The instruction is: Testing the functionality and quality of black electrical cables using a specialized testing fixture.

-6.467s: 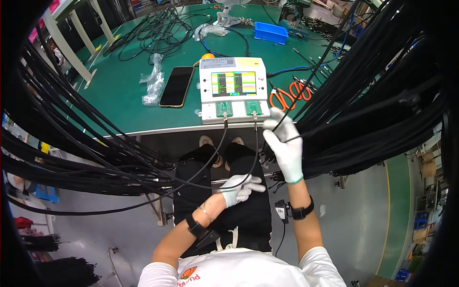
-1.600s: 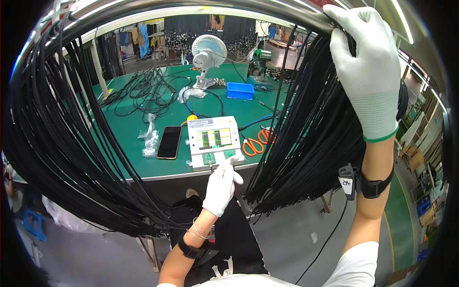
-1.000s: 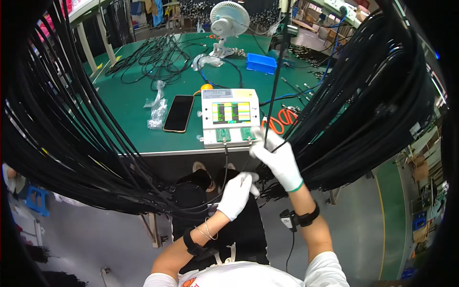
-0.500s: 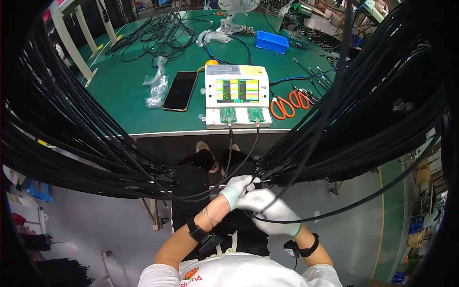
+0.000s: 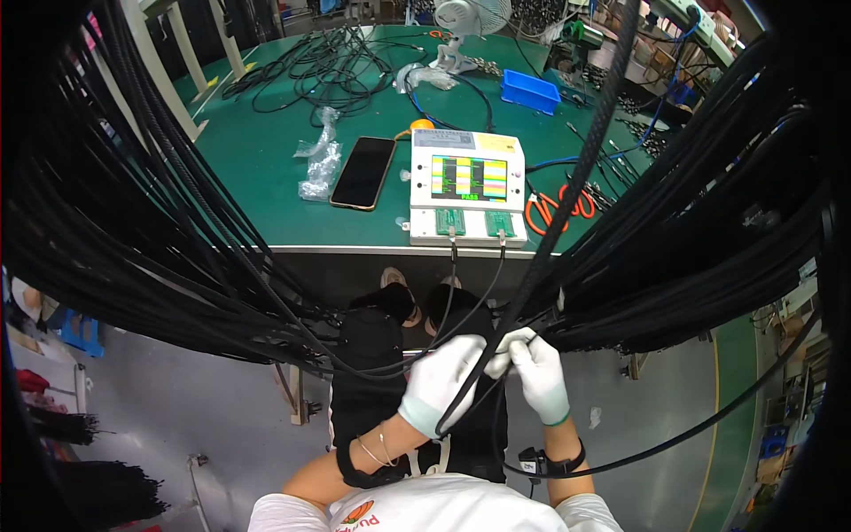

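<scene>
My gloved left hand (image 5: 443,379) is closed around a black cable over my lap. A thick braided black cable (image 5: 567,208) crosses in front of its fingers, looping down and away to the right. To its right, my gloved right hand (image 5: 537,371) pinches a thin part of a black cable, thumb and forefinger together; the exact end is too small to make out. Ahead on the bench sits a white cable tester (image 5: 454,188) with a lit screen (image 5: 470,177). Two dark leads run down toward my hands from its green connector boards (image 5: 449,222).
Thick bundles of black cables hang at left (image 5: 266,301) and right (image 5: 656,266). On the green bench (image 5: 266,177) lie a phone (image 5: 364,173), clear plastic wrap (image 5: 322,161), orange-handled scissors (image 5: 538,215), a blue tray (image 5: 530,91), a small fan (image 5: 456,40) and tangled cables (image 5: 328,75).
My right hand has moved up and right, from a blur across the left hand to a pinch beside it. The left hand has shifted slightly lower. The whole view has shifted a little; the screen differs.
</scene>
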Available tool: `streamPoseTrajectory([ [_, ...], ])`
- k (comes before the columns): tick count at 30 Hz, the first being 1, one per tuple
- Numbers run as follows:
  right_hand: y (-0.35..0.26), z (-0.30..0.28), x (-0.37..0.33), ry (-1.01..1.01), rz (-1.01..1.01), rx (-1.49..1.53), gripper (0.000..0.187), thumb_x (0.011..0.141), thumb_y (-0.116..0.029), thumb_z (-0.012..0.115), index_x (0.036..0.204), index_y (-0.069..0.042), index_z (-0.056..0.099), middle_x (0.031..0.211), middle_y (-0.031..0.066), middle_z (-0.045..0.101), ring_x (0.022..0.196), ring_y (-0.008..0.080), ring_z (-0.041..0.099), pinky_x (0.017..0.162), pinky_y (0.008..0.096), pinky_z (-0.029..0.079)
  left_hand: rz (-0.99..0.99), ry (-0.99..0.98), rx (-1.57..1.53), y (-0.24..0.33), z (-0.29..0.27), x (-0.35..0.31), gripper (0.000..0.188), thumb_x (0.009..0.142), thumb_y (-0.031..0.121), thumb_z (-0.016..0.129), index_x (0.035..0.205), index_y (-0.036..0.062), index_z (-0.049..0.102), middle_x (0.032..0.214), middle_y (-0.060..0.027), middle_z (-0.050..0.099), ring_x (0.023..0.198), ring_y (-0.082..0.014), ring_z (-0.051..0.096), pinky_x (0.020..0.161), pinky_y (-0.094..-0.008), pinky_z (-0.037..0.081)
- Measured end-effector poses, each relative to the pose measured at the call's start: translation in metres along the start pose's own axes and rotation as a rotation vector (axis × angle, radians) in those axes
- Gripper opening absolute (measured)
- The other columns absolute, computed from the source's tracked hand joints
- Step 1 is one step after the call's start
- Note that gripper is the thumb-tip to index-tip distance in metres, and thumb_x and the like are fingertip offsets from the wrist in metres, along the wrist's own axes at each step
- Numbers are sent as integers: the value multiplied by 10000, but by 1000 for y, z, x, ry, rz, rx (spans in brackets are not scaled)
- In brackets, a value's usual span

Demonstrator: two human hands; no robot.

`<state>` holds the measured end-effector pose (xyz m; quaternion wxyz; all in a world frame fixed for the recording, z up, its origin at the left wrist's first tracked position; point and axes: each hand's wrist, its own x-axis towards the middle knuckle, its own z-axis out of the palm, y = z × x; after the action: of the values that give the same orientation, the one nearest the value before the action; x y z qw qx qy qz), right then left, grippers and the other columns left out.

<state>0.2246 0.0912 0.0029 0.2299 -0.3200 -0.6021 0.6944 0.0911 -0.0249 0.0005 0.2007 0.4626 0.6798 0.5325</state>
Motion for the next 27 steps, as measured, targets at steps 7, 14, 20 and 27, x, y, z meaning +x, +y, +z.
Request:
streamPoseTrajectory([
  [7,-29,4,74,282,-128,-109,238,995,-181,515,950,-6,671,580,-70,445,500,5,389,460,210,292,-198,219,-361,-34,-20,110,226,941,191,614,973,-21,685,685,-30,611,582,-92,510,550,-285,425],
  [14,-33,13,112,225,-120,-40,244,971,-196,567,859,-19,693,554,-72,446,474,9,366,447,221,269,-384,128,-653,-33,-8,123,240,946,215,615,887,5,715,571,41,523,486,-36,409,456,-250,309],
  [20,-22,29,76,259,-385,-368,230,959,-180,568,865,-5,685,564,26,580,497,138,552,493,299,418,43,325,-10,-25,-5,95,287,970,237,581,960,-24,701,682,3,630,536,-49,471,480,-211,346],
  [27,14,42,45,166,-518,-678,229,967,-177,526,916,10,648,612,102,570,531,215,549,520,311,414,-137,167,-446,-29,-5,107,286,970,227,573,1057,-27,673,759,-34,666,557,-71,516,515,-219,401],
])
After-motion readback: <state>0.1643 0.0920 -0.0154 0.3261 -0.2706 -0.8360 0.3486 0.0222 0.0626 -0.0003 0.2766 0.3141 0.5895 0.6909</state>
